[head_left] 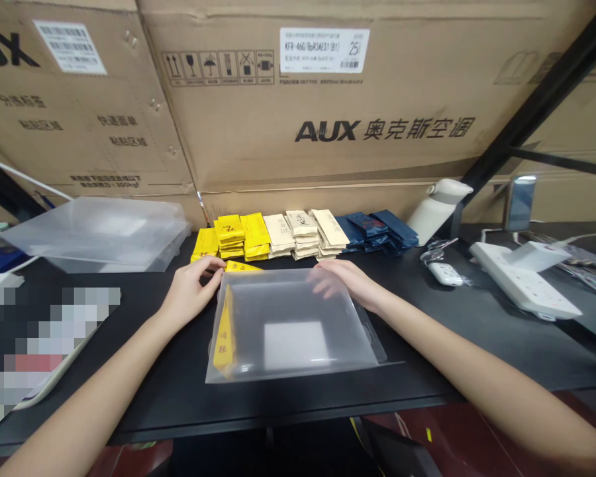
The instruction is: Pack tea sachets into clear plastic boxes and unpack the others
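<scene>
A translucent plastic box [288, 301] lies in front of me on the black table. Through its cover show a yellow packet [223, 341] along the left side and a white card [297, 344] near the front. My left hand [191, 291] is closed, with thumb and index finger pinched at the box's back left corner. Right behind that corner lies another yellow packet [243, 266], partly hidden. At the back right corner, my right hand [350, 281] grips the box, its fingers blurred behind the clear plastic.
Behind the box stand stacks of yellow packets [255, 236], cream packets [302, 235] and dark blue packets [375, 230]. More translucent plastic [104, 232] sits at left. At right are a white bottle [437, 209], an earphone case [446, 273] and a power strip [531, 281]. Large cartons [377, 159] line the back.
</scene>
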A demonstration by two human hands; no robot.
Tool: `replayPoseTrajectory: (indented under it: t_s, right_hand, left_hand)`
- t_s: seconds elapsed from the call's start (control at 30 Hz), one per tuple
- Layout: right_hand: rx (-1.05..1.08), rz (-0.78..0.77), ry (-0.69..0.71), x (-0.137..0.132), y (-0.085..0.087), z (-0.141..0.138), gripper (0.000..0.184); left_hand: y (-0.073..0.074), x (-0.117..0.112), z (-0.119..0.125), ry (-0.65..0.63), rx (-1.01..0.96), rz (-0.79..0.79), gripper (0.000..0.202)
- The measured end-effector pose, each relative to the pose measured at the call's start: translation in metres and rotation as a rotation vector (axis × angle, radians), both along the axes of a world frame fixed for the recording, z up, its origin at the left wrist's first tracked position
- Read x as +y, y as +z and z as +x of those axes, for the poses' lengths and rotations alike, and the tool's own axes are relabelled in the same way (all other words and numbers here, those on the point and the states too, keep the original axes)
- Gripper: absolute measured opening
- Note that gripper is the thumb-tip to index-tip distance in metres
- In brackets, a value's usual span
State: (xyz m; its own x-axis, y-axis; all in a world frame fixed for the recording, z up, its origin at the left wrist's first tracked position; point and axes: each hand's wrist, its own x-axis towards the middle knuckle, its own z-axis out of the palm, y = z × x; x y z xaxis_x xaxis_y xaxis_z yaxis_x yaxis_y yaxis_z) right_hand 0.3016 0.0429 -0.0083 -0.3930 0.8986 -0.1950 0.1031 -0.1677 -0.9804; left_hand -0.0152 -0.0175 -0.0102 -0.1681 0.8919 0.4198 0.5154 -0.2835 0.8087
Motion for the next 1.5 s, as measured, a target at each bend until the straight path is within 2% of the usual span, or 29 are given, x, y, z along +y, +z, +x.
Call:
replayPoseTrajectory:
  t_s: [0.3,0.57,0.93,1.17,1.5]
  right_hand:
    - [0.011,0.01,0.005,0.0,-0.0013,0.001,0.023]
    - [-0.012,0.01,0.004,-0.0004,-0.0004,0.0002,0.026]
    - [-0.027,0.013,0.003,-0.0002,-0.0011,0.0004,0.027]
    - [-0.022,-0.005,-0.004,0.0003,-0.0011,-0.0008,0.028]
    - [-0.037,0.001,-0.001,0.0007,-0.0017,-0.0003,0.03]
  left_hand:
    - [0.0005,-0.0015,-0.0004,0.137,-0.116,0.073,0.016]
    - [-0.0032,0.0013,-0.0038,0.062,0.126,0.066,0.009]
    - [0.0022,-0.0006,0.0008,0.03,0.083,-0.04,0.016]
    - [-0.0013,0.0003,-0.0034,-0.014,0.308,-0.109,0.031]
    - [-0.0071,0.0015,-0.0072,-0.057,0.353,-0.098,0.035]
